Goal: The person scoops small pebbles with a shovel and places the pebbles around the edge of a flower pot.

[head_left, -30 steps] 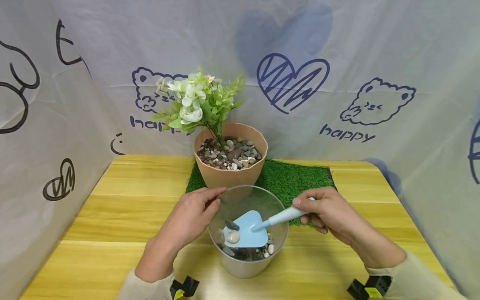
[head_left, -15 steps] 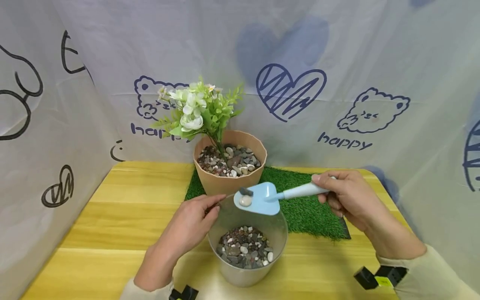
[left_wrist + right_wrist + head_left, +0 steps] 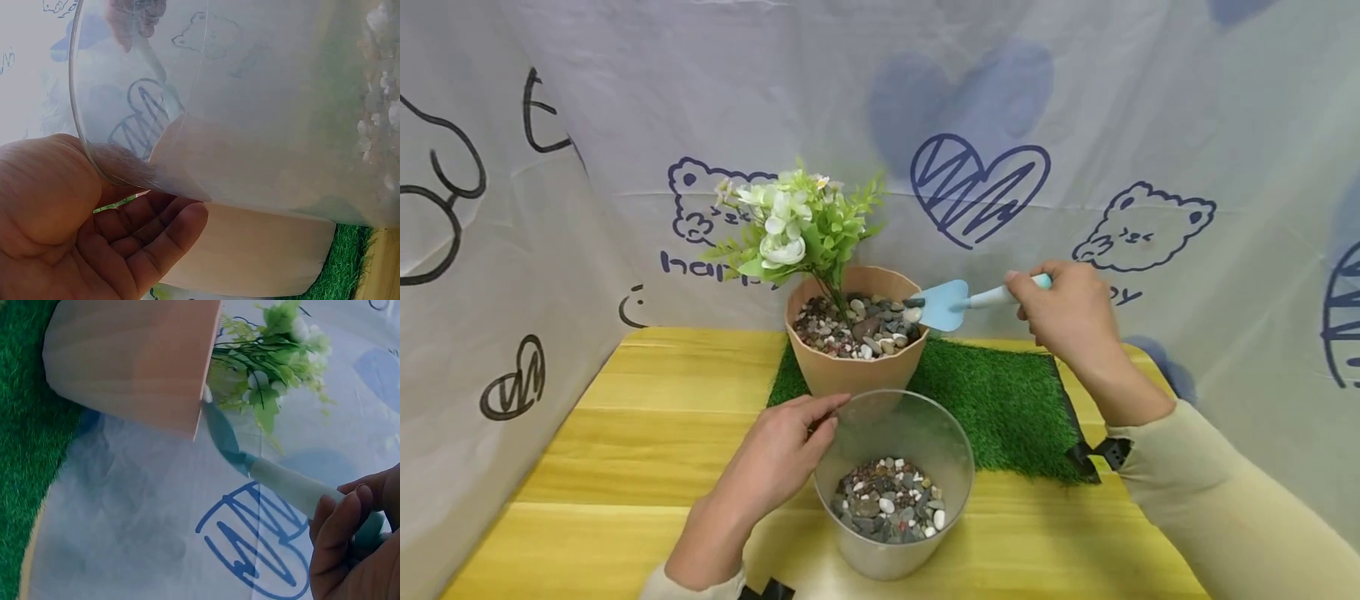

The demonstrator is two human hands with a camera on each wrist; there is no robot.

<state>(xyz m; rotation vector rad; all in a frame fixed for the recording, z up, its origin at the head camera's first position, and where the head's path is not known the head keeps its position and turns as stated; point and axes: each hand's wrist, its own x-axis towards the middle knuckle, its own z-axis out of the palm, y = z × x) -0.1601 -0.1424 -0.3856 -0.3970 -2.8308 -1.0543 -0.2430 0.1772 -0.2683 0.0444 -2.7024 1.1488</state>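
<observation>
My right hand [image 3: 1066,310] grips the pale handle of a light-blue toy shovel [image 3: 944,306]. Its blade tilts down at the right rim of a peach flowerpot [image 3: 857,372], with a white pebble [image 3: 912,316] and a dark one at its tip. In the right wrist view the shovel [image 3: 222,434] meets the pot's rim [image 3: 204,403]. Pebbles fill the pot around a bunch of white flowers [image 3: 784,223]. My left hand [image 3: 778,446] pinches the left rim of a clear plastic bucket [image 3: 955,450], thumb and fingers on either side. Mixed pebbles [image 3: 887,504] cover the bucket's bottom.
Green artificial turf [image 3: 1007,408] lies under the pot and to its right. The wood-grain table [image 3: 587,467] extends around the bucket. White cloth [image 3: 820,83] with blue drawings hangs close behind the pot and along the sides.
My right hand has lifted the shovel with its pebbles out of the bucket and carried it forward to the pot's right rim, tilting it. My left hand stays at the bucket's rim.
</observation>
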